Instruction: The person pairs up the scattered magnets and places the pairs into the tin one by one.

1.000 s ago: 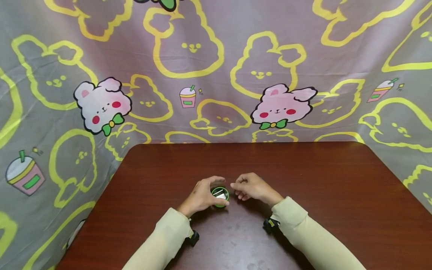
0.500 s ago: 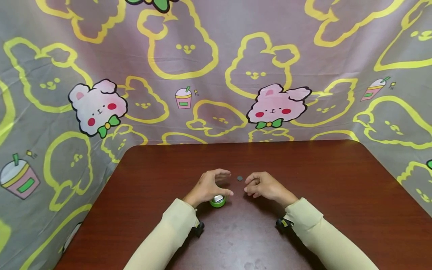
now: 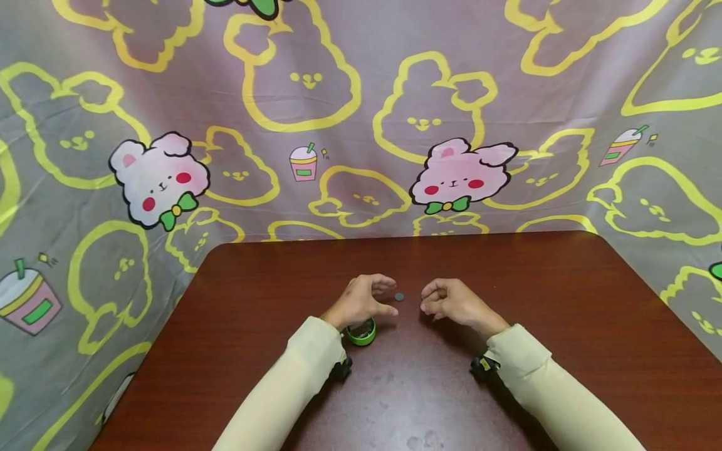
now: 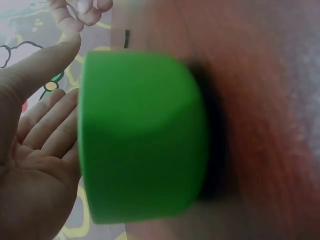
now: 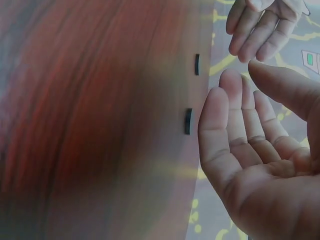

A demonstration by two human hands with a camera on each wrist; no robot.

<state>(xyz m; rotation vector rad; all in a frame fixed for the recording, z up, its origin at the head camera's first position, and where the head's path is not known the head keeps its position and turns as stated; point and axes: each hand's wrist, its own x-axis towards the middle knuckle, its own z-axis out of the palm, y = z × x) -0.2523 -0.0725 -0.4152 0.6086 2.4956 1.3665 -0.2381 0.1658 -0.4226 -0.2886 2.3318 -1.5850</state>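
Observation:
A small round green container (image 3: 361,333) stands on the table, its back edge covered by my left wrist. Its contents look dark and are too small to name. My left hand (image 3: 365,299) is just beyond it, with fingers and thumb spread and nothing between them. To the right of those fingertips lies a small dark disc (image 3: 399,297). My right hand (image 3: 454,305) hovers farther right, its fingers gently bent and holding nothing. In the right wrist view, two thin dark discs, one farther (image 5: 197,64) and one nearer (image 5: 188,121), lie on the table beside the right fingertips.
The reddish-brown table (image 3: 429,394) has rounded far corners. A patterned cloth (image 3: 361,144) with rabbits and drink cups hangs behind it and along both sides.
My left hand has left the container's rim and moved right and away from me. My right hand has drawn to the right. A dark disc has come into sight between the hands.

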